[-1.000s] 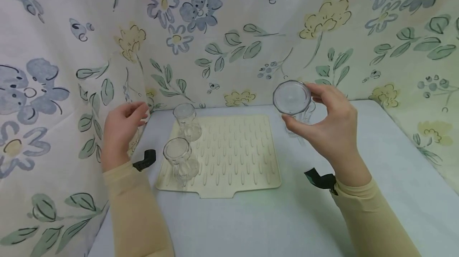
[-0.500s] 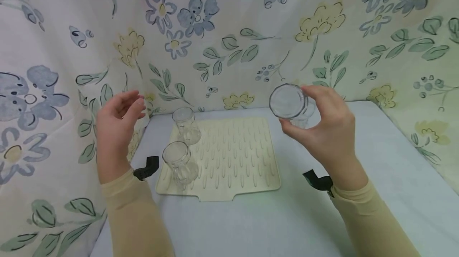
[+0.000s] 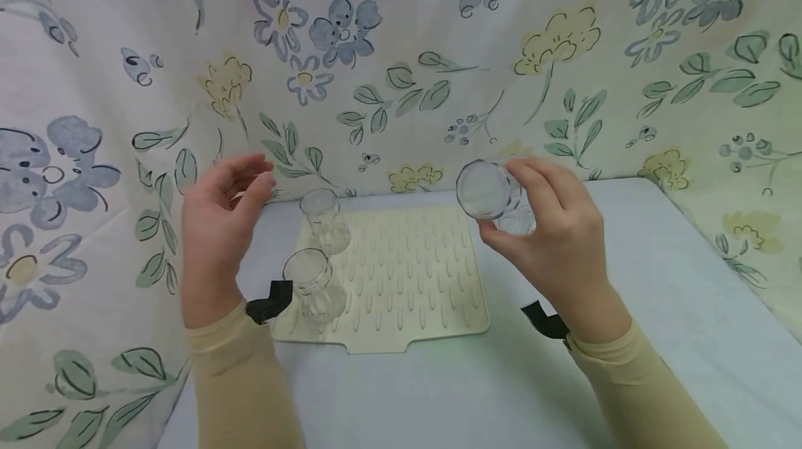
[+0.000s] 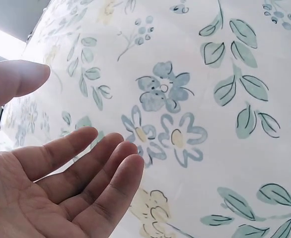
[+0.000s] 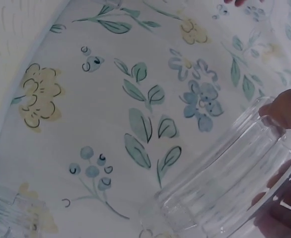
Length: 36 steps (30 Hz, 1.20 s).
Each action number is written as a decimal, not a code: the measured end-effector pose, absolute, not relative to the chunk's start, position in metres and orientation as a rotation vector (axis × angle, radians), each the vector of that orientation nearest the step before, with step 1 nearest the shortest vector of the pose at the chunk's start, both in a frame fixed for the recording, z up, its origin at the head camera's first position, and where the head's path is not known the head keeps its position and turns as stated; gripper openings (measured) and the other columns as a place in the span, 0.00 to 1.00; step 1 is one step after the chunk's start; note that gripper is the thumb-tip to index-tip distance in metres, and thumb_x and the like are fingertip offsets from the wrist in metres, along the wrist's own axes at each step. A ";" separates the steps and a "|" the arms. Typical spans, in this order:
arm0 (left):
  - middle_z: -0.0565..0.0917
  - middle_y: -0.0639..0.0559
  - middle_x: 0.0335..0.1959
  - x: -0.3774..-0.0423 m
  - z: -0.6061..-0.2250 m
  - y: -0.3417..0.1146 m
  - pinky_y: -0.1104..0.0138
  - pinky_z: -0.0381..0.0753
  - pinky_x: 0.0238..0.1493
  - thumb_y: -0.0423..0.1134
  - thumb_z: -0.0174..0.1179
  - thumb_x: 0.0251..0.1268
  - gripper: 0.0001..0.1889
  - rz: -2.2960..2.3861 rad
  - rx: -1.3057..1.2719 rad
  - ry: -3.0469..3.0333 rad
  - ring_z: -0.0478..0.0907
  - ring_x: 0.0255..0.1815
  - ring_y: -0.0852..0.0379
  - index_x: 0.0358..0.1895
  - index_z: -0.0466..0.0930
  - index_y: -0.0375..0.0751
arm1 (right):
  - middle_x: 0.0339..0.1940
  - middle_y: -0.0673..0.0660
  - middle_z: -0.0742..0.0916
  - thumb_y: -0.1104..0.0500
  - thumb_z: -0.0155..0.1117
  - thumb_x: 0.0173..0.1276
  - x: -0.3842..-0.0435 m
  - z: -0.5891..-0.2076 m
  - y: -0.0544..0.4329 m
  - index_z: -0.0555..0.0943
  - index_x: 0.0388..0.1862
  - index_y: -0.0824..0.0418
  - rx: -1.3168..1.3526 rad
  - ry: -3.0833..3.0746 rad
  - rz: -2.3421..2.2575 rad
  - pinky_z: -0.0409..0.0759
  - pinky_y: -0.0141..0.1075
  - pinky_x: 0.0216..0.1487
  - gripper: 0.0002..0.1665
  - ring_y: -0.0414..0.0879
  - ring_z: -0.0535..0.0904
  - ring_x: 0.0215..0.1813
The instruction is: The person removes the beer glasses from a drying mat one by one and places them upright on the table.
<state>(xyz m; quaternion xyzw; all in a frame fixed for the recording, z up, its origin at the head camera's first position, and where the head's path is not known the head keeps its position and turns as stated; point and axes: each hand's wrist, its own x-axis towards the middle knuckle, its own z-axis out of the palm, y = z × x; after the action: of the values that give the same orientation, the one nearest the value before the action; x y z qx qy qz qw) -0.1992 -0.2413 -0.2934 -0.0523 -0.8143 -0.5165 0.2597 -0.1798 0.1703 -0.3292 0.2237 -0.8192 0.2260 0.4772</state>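
Observation:
My right hand (image 3: 551,226) holds a clear drinking glass (image 3: 485,189) between thumb and fingers, raised near the back right corner of the cream ridged mat (image 3: 401,275). Its round, faceted end faces the head camera. In the right wrist view the same glass (image 5: 220,173) lies slanted, with fingertips at its far end. My left hand (image 3: 225,226) hovers empty left of the mat, fingers loosely bent and thumb apart. Two more clear glasses stand on the mat's left side: one glass (image 3: 320,216) at the back, another glass (image 3: 308,282) nearer the front.
A white cloth (image 3: 426,400) covers the table. Flower-printed fabric (image 3: 401,52) hangs behind and along the sides, close to my left hand. Part of another clear glass thing (image 5: 14,213) shows at the lower left of the right wrist view. The mat has a front tab (image 3: 377,347).
My right hand has moved left with the glass, tilting it slightly. The left hand has risen, then shifted a little right. The two glasses on the mat stay put.

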 end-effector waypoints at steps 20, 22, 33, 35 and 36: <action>0.89 0.50 0.62 -0.190 -0.293 -0.190 0.72 0.88 0.64 0.34 0.71 0.76 0.21 -1.310 -0.574 -2.164 0.87 0.57 0.53 0.68 0.87 0.42 | 0.60 0.68 0.88 0.65 0.84 0.54 -0.175 -0.329 0.153 0.85 0.70 0.67 0.666 -1.893 0.518 0.88 0.54 0.65 0.41 0.66 0.85 0.63; 0.89 0.51 0.62 -0.190 -0.294 -0.186 0.71 0.88 0.64 0.35 0.72 0.75 0.21 -1.296 -0.601 -2.175 0.87 0.57 0.53 0.69 0.86 0.44 | 0.60 0.68 0.88 0.66 0.83 0.54 -0.175 -0.330 0.152 0.85 0.69 0.67 0.681 -1.872 0.527 0.87 0.54 0.64 0.40 0.67 0.85 0.62; 0.88 0.52 0.65 -0.184 -0.297 -0.168 0.69 0.88 0.66 0.38 0.75 0.73 0.25 -1.271 -0.691 -2.205 0.87 0.61 0.51 0.71 0.84 0.44 | 0.58 0.68 0.89 0.69 0.83 0.49 -0.173 -0.335 0.145 0.86 0.67 0.67 0.712 -1.825 0.538 0.87 0.56 0.61 0.41 0.67 0.85 0.59; 0.88 0.53 0.65 -0.183 -0.297 -0.164 0.68 0.88 0.66 0.38 0.76 0.72 0.26 -1.265 -0.703 -2.216 0.86 0.62 0.53 0.71 0.84 0.43 | 0.58 0.68 0.89 0.70 0.83 0.49 -0.172 -0.335 0.144 0.86 0.67 0.68 0.718 -1.820 0.535 0.87 0.56 0.61 0.41 0.68 0.85 0.60; 0.88 0.53 0.65 -0.183 -0.297 -0.162 0.68 0.88 0.66 0.39 0.76 0.71 0.27 -1.259 -0.709 -2.221 0.86 0.61 0.54 0.72 0.84 0.43 | 0.58 0.68 0.89 0.70 0.83 0.49 -0.172 -0.335 0.144 0.86 0.67 0.68 0.721 -1.817 0.534 0.87 0.56 0.62 0.41 0.68 0.85 0.60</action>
<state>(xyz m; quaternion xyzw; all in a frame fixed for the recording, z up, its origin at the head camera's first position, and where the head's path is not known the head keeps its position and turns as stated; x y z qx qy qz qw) -0.1829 -0.1620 -0.2968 -0.2596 -0.8130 -0.4610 0.2432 -0.1718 0.1436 -0.3351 0.3019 -0.7609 0.2236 0.5290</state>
